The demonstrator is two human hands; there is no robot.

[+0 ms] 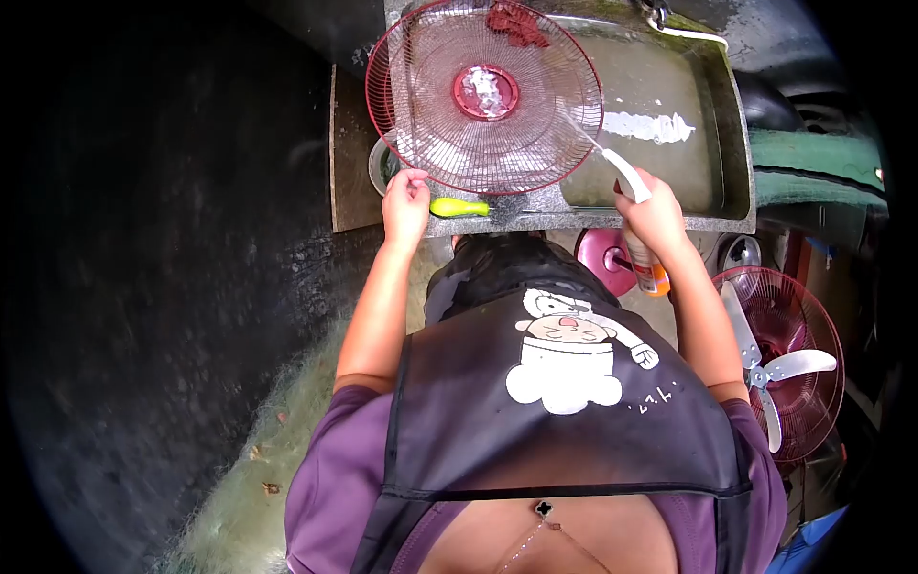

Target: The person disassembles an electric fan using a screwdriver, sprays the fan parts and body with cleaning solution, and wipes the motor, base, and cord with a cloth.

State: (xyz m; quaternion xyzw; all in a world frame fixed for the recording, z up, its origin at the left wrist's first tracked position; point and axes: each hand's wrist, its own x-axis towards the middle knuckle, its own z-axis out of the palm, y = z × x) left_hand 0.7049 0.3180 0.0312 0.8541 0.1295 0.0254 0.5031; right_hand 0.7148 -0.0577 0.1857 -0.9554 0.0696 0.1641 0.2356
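Note:
A round red fan grille [449, 153] lies tilted over the left part of the basin, with a red hub at its middle. My left hand [406, 203] is closed, fingers pinched on the grille's near-left rim. In my right hand [652, 209] is a spray bottle [643, 251] with a white trigger head and an orange lower part. Its nozzle points at the grille's right side, and pale spray shows there. White foam covers part of the hub. Between my hands, a screwdriver [461, 208] with a yellow-green handle rests on the basin's front ledge.
The stone basin [738, 182] holds cloudy water, with a red cloth [516, 23] at its back. A fan [765, 373] with pale blades stands at the lower right, near a pink round base [602, 256]. Netting [258, 469] lies on the left floor.

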